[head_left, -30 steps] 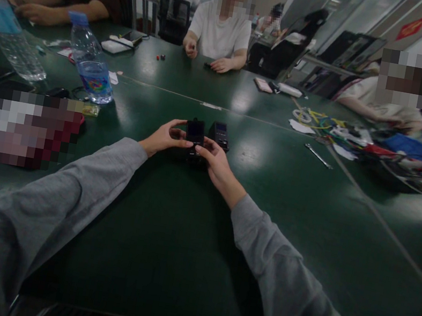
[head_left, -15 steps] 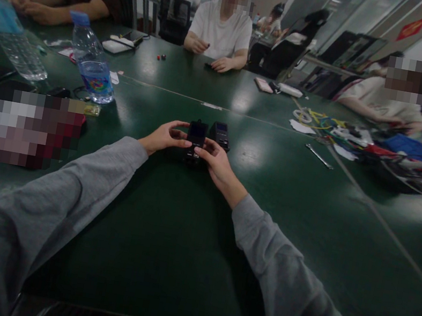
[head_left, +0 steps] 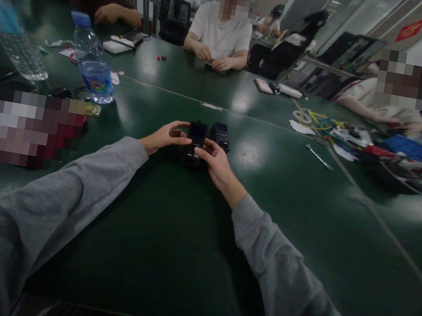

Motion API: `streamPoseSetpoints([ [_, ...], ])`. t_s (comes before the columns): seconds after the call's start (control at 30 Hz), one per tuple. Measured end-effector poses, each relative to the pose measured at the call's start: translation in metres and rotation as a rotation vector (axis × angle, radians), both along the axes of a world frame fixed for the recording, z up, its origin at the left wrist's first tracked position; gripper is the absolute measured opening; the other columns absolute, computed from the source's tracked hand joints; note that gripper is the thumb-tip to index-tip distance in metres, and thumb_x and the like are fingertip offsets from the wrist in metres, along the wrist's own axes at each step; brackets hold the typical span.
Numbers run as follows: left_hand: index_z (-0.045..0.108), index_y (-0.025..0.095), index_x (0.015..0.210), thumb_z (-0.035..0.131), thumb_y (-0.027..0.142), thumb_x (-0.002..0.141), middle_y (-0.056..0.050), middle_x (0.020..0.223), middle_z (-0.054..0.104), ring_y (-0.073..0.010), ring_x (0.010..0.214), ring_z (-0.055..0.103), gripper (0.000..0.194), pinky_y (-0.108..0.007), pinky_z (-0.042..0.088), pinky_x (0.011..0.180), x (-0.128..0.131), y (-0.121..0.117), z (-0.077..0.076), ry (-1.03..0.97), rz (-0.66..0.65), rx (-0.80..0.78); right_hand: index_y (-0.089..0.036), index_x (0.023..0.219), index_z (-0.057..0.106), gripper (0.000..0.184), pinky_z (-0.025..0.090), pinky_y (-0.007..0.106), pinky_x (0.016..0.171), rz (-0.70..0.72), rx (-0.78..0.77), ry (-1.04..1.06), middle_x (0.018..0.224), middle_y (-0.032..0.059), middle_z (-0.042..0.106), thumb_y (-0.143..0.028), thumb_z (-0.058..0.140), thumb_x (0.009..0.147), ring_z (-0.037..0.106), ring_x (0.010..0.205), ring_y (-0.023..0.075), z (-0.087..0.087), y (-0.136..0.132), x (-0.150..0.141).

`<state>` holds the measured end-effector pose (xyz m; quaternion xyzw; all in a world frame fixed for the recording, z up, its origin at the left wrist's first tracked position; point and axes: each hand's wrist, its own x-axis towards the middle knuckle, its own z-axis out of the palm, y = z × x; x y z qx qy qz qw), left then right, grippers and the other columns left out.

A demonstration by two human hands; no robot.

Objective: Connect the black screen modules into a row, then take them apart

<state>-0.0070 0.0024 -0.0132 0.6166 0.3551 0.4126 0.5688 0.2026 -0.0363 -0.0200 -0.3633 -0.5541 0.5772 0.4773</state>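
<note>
Between my two hands is a small black handheld device [head_left: 197, 136] with a dark screen at its top and small buttons below. My left hand [head_left: 166, 136] grips its left side, thumb on the front near the middle. From the right, my right hand [head_left: 216, 161] holds it too, its thumb lying on the lower front by the buttons. Just behind my right fingers, a second black device [head_left: 221, 133] of similar look rests on the green table [head_left: 152, 256]. Whether the held device touches the table I cannot tell.
Two water bottles, a larger one [head_left: 16, 34] and a smaller one [head_left: 94, 69], stand left. A dark red item [head_left: 71, 130] lies nearer. To the right are a wrench [head_left: 318, 156] and a heap of cables and cloth [head_left: 408, 152]. Other people sit across the table.
My hands and the device stay practically still, with my left thumb slightly higher on its front. Across the table, one person's hands come together and the person at far left shifts their arms.
</note>
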Motion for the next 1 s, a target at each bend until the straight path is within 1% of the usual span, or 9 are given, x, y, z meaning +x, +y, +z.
streamPoseSetpoints([
  [0.27, 0.051, 0.016, 0.13, 0.085, 0.038, 0.062, -0.005, 0.091, 0.066, -0.0231, 0.095, 0.063, 0.078, -0.046, 0.046, 0.093, 0.0023, -0.0042, 0.0053, -0.014, 0.04, -0.026, -0.021, 0.117, 0.056, 0.061, 0.043, 0.045, 0.106, 0.003, 0.005, -0.024, 0.113, 0.008, 0.065, -0.045, 0.083, 0.068, 0.058, 0.114, 0.0251, 0.0008, -0.0016, -0.0003],
  [0.4, 0.05, 0.017, 0.131, 0.083, 0.039, 0.064, -0.006, 0.094, 0.066, -0.0231, 0.096, 0.063, 0.078, -0.047, 0.046, 0.094, 0.0023, -0.0052, 0.0055, -0.01, 0.041, -0.011, -0.021, 0.117, 0.056, 0.059, 0.044, 0.045, 0.106, 0.008, 0.008, 0.003, 0.113, 0.0081, 0.065, -0.042, 0.084, 0.069, 0.059, 0.112, 0.0248, 0.0007, -0.002, -0.0002],
  [0.53, 0.048, 0.018, 0.131, 0.085, 0.038, 0.062, -0.006, 0.097, 0.066, -0.0225, 0.097, 0.063, 0.081, -0.046, 0.045, 0.095, 0.0033, -0.0041, 0.0028, -0.031, 0.034, -0.024, -0.021, 0.115, 0.056, 0.059, 0.046, 0.044, 0.104, 0.002, 0.003, 0.019, 0.111, 0.007, 0.066, -0.041, 0.085, 0.068, 0.06, 0.11, 0.0245, 0.0009, -0.0024, -0.0019],
  [0.63, 0.049, 0.018, 0.129, 0.086, 0.038, 0.06, -0.005, 0.097, 0.066, -0.0219, 0.096, 0.063, 0.081, -0.044, 0.046, 0.093, 0.0053, -0.0034, 0.0004, -0.044, 0.059, -0.033, -0.021, 0.113, 0.056, 0.058, 0.047, 0.044, 0.103, -0.009, 0.013, 0.018, 0.108, 0.0063, 0.067, -0.041, 0.086, 0.067, 0.061, 0.108, 0.0246, 0.0001, -0.002, -0.0033],
  [0.8, 0.051, 0.017, 0.126, 0.086, 0.037, 0.06, -0.005, 0.094, 0.064, -0.0209, 0.094, 0.062, 0.077, -0.043, 0.046, 0.092, 0.0073, -0.004, -0.0004, -0.044, 0.082, -0.021, -0.021, 0.113, 0.056, 0.055, 0.047, 0.043, 0.103, 0.002, 0.039, 0.025, 0.108, 0.0066, 0.067, -0.039, 0.085, 0.07, 0.062, 0.106, 0.0238, -0.0025, -0.0008, -0.0033],
  [1.0, 0.05, 0.019, 0.128, 0.084, 0.038, 0.063, -0.006, 0.099, 0.065, -0.0231, 0.099, 0.062, 0.076, -0.046, 0.045, 0.094, 0.0057, -0.0047, 0.0011, -0.024, 0.054, -0.01, -0.021, 0.115, 0.055, 0.06, 0.046, 0.045, 0.104, -0.021, 0.037, -0.037, 0.114, 0.0085, 0.065, -0.046, 0.083, 0.069, 0.059, 0.112, 0.0257, -0.0012, -0.0013, -0.004],
])
